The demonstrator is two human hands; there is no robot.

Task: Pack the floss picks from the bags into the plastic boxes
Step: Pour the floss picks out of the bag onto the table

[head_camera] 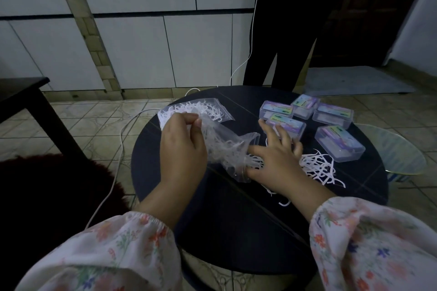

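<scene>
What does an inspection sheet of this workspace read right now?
Surface: round dark table.
Job's things: clear bag tipped, picks at its mouth; second bag behind; loose floss picks on the table; five plastic boxes, lids apparently shut.
Clutter: nothing seen.
Grippers: left hand pinches the bag; right hand spread flat over picks.
Cables: white cable on the floor.
Surroundings: tiled floor, standing person, glass tabletop at right.

The right hand (275, 160) hides part of the loose floss picks (319, 168) (box labels (287, 123) stay too blurred to read).
</scene>
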